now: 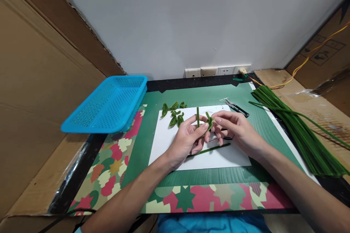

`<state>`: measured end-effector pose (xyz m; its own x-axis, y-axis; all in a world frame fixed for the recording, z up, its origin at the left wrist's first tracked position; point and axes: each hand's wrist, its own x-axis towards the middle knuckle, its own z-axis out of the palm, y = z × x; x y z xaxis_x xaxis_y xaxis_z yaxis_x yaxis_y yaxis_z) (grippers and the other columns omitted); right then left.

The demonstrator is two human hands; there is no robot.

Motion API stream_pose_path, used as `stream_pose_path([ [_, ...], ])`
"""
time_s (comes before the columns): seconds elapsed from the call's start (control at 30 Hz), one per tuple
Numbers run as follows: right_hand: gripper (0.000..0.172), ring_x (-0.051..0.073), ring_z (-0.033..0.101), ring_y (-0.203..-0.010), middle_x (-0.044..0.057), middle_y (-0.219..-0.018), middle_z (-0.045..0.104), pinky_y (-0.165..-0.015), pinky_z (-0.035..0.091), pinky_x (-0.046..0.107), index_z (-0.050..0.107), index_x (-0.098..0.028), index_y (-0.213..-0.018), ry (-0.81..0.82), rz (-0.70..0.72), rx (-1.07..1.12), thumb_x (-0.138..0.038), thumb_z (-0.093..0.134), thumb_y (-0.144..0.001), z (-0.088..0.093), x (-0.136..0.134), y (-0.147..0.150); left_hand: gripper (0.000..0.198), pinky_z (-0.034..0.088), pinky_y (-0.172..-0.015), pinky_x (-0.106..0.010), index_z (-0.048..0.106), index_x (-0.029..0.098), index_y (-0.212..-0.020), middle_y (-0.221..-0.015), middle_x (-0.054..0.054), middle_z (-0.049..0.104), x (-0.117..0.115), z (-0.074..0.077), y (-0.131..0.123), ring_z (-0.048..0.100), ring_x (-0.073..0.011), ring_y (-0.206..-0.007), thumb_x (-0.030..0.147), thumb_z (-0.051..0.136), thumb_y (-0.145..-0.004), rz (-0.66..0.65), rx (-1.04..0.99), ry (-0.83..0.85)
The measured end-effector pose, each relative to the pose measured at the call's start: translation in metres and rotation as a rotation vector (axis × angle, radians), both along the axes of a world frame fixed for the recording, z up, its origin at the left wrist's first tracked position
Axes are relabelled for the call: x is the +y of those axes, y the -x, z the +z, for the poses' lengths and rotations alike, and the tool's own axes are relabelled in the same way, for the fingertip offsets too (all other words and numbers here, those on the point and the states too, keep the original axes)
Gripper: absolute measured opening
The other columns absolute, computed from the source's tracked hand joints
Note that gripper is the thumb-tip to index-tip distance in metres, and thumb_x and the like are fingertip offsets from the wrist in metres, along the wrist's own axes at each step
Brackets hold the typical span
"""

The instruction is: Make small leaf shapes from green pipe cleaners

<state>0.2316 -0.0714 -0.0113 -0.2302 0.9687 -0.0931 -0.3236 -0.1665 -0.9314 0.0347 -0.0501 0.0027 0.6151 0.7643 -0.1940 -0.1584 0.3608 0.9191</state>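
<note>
Over a white sheet of paper (164, 153), my left hand (188, 134) pinches a bent green pipe cleaner (209, 121) between thumb and forefinger. My right hand (232, 125) has its thumb and forefinger closed at the right side of that same piece. A straight pipe cleaner length (198, 116) stands up behind my left fingers. Another straight pipe cleaner (216, 148) lies on the paper below my hands. Several leaf shapes of coiled pipe cleaner (174, 119) rest at the paper's upper left. A dark handle (227, 136) shows partly behind my right fingers.
A blue plastic basket (104, 127) stands at the left. Thread snips (237, 108) lie behind my right hand. A bundle of long green pipe cleaners (295, 131) is on the right. Wall sockets (225, 70) with a plugged yellow cable (298, 67) are at the back. Cardboard (49, 62) stands at the left side.
</note>
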Motion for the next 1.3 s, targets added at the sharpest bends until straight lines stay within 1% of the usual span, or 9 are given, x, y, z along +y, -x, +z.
stream_pose_path([
  [0.1, 0.033, 0.013, 0.062, -0.058, 0.001, -0.080, 0.068, -0.050, 0.057, 0.025, 0.075, -0.021, -0.112, -0.018, -0.042, -0.019, -0.045, 0.078, -0.091, -0.004, 0.003, -0.003, 0.030, 0.024, -0.033, -0.011, 0.053, 0.020, -0.112, -0.070, 0.005, 0.063, -0.001, 0.003, 0.000, 0.037, -0.0004, -0.034, 0.042, 0.067, -0.099, -0.019, -0.026, 0.063],
  [0.23, 0.036, 0.011, 0.062, -0.057, 0.002, -0.087, 0.070, -0.052, 0.057, 0.025, 0.074, -0.024, -0.121, -0.079, -0.047, -0.128, -0.045, 0.076, -0.093, -0.004, 0.002, -0.002, 0.027, 0.026, -0.033, -0.012, 0.057, 0.018, -0.108, -0.072, 0.003, 0.064, -0.002, 0.002, -0.001, 0.043, -0.0012, -0.034, 0.041, 0.067, -0.100, -0.078, -0.039, 0.111],
  [0.4, 0.039, 0.011, 0.063, -0.066, 0.007, -0.116, 0.073, -0.056, 0.058, 0.025, 0.073, -0.026, -0.128, -0.119, -0.056, -0.187, -0.045, 0.073, -0.094, 0.004, 0.000, -0.001, 0.029, 0.026, -0.032, -0.012, 0.063, 0.014, -0.106, -0.075, 0.001, 0.063, -0.002, -0.003, 0.000, 0.050, -0.0020, -0.037, 0.043, 0.067, -0.100, -0.200, 0.020, 0.104],
  [0.57, 0.031, 0.016, 0.068, -0.074, 0.006, -0.095, 0.076, -0.057, 0.055, 0.024, 0.077, -0.022, -0.111, -0.137, -0.011, -0.223, -0.047, 0.075, -0.092, 0.005, 0.002, -0.005, 0.031, 0.029, -0.033, -0.013, 0.064, 0.015, -0.110, -0.074, 0.001, 0.063, -0.002, -0.004, 0.000, 0.048, -0.0023, -0.037, 0.044, 0.067, -0.099, -0.258, 0.042, 0.114],
  [0.67, 0.027, 0.014, 0.064, -0.067, 0.004, -0.086, 0.074, -0.054, 0.053, 0.024, 0.076, -0.020, -0.097, -0.165, -0.041, -0.231, -0.046, 0.079, -0.089, 0.005, 0.002, -0.007, 0.033, 0.030, -0.033, -0.013, 0.064, 0.016, -0.115, -0.075, 0.002, 0.063, -0.003, -0.004, 0.000, 0.048, -0.0022, -0.037, 0.044, 0.068, -0.099, -0.278, 0.037, 0.102],
  [0.77, 0.027, 0.011, 0.058, -0.058, 0.003, -0.082, 0.073, -0.051, 0.051, 0.024, 0.076, -0.019, -0.092, -0.182, -0.091, -0.250, -0.044, 0.082, -0.087, 0.005, 0.002, -0.008, 0.034, 0.030, -0.034, -0.013, 0.063, 0.016, -0.117, -0.076, 0.002, 0.064, -0.003, -0.004, 0.000, 0.049, -0.0017, -0.038, 0.045, 0.068, -0.099, -0.256, 0.014, 0.068],
  [0.93, 0.030, 0.011, 0.057, -0.053, 0.003, -0.077, 0.073, -0.049, 0.051, 0.026, 0.078, -0.018, -0.090, -0.187, -0.132, -0.278, -0.046, 0.084, -0.084, 0.006, 0.000, -0.008, 0.032, 0.028, -0.035, -0.012, 0.057, 0.019, -0.109, -0.077, 0.003, 0.065, -0.002, -0.006, 0.000, 0.049, -0.0015, -0.038, 0.046, 0.070, -0.098, -0.124, 0.018, 0.048],
  [1.13, 0.026, 0.014, 0.063, -0.055, 0.004, -0.078, 0.075, -0.050, 0.055, 0.028, 0.079, -0.020, -0.095, -0.209, -0.162, -0.319, -0.043, 0.084, -0.084, 0.006, -0.004, -0.004, 0.032, 0.032, -0.034, -0.013, 0.050, 0.022, -0.103, -0.073, 0.005, 0.065, -0.002, -0.007, -0.002, 0.048, -0.0034, -0.035, 0.050, 0.063, -0.100, -0.045, 0.037, -0.036],
  [1.3, 0.019, 0.017, 0.069, -0.067, 0.006, -0.088, 0.077, -0.057, 0.057, 0.029, 0.079, -0.021, -0.096, -0.368, -0.227, -0.475, -0.039, 0.080, -0.090, 0.002, -0.008, 0.000, 0.033, 0.032, -0.034, -0.013, 0.048, 0.022, -0.104, -0.071, 0.006, 0.064, -0.002, -0.007, -0.002, 0.046, -0.0033, -0.035, 0.050, 0.064, -0.099, -0.024, 0.018, -0.046],
])
